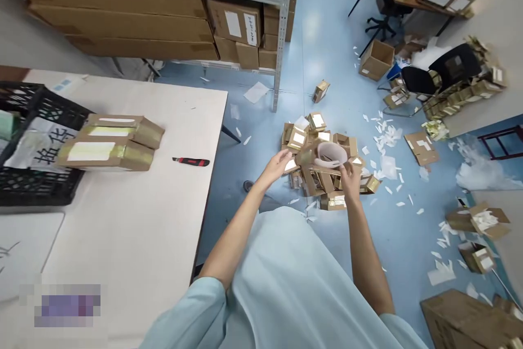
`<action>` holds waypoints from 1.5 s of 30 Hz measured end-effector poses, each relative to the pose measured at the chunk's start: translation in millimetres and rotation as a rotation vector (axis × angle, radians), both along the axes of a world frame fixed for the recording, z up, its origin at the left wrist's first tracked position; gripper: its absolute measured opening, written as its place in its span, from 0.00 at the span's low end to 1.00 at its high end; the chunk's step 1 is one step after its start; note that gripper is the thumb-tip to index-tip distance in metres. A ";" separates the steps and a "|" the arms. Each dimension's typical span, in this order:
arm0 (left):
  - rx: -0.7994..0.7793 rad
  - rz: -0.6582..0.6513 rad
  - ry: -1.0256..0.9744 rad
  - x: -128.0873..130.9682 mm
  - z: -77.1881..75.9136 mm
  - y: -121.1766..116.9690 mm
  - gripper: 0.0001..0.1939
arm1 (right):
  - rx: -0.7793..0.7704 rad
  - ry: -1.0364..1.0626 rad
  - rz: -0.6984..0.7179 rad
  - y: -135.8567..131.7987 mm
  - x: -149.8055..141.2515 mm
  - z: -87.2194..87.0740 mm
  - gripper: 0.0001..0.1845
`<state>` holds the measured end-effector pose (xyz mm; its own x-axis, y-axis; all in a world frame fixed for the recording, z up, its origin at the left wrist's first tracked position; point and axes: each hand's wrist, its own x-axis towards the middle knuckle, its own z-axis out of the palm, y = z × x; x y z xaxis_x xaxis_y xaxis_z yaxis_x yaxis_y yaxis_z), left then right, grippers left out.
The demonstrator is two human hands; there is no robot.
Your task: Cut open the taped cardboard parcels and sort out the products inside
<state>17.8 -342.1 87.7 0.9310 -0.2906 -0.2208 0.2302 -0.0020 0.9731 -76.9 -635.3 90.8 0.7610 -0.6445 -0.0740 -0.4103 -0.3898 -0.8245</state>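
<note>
My right hand [350,177] has its fingers closed at the lower right edge of a white ring-shaped roll [332,146], which looks like a tape roll. My left hand [279,164] is stretched forward with fingers apart and holds nothing. Between the hands, beside the roll, is a blurred brown shape; I cannot make out what it is. Beneath both hands, a heap of small cardboard boxes [335,201] lies on the floor, several with white labels. A red-and-black utility knife [191,161] rests on the white table [163,218] at my left.
Taped cardboard boxes [108,145] sit on the table beside a black plastic crate [49,115]. A metal shelf post [281,38] stands ahead. Paper scraps [386,136] litter the blue floor. Black chairs [419,79] stand at right, and a large carton [461,319] is near the lower right.
</note>
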 end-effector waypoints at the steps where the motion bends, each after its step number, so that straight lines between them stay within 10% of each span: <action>1: 0.006 -0.023 -0.004 -2.8 0.0 -2.4 0.27 | 0.007 0.019 0.005 -3.0 -5.9 -2.3 0.47; 11: 0.045 0.380 0.075 -47.9 -32.3 142.2 0.27 | 0.138 0.145 0.679 132.6 75.5 -37.0 0.43; 23: 0.077 1.120 0.237 -126.8 -32.1 330.8 0.25 | 0.285 0.221 1.341 438.9 225.4 -80.8 0.35; 36: 0.074 1.419 0.417 -27.8 -39.7 421.8 0.27 | 0.295 0.303 1.677 671.2 345.4 -95.7 0.29; 45: -0.041 1.392 0.549 50.8 -65.5 472.7 0.43 | 0.165 0.321 1.724 721.2 352.5 -109.8 0.36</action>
<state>68.5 130.7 22.2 0.2660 0.7211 -0.6397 0.3523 0.5450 0.7608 275.6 85.9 -19.0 0.4490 0.8344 -0.3197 0.2023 -0.4434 -0.8732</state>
